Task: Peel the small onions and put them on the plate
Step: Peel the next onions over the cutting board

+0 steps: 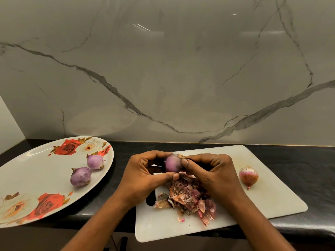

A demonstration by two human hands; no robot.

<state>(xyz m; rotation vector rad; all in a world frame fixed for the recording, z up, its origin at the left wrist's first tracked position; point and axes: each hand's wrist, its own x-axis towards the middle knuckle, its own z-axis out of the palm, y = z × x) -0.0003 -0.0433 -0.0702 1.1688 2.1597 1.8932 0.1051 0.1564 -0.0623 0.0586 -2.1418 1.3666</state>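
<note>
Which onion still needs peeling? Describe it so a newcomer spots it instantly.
Find the white cutting board, right of the floral plate. Near its right edge, apart from the pile of peels, one unpeeled onion lies alone. Only it wears reddish-brown papery skin; the two onions on the plate and the onion that the left hand and right hand grip are smooth purple.

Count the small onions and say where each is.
4: near onion and far onion on the plate; held onion between left hand and right hand; unpeeled onion on cutting board. Peels could hide another.
</note>
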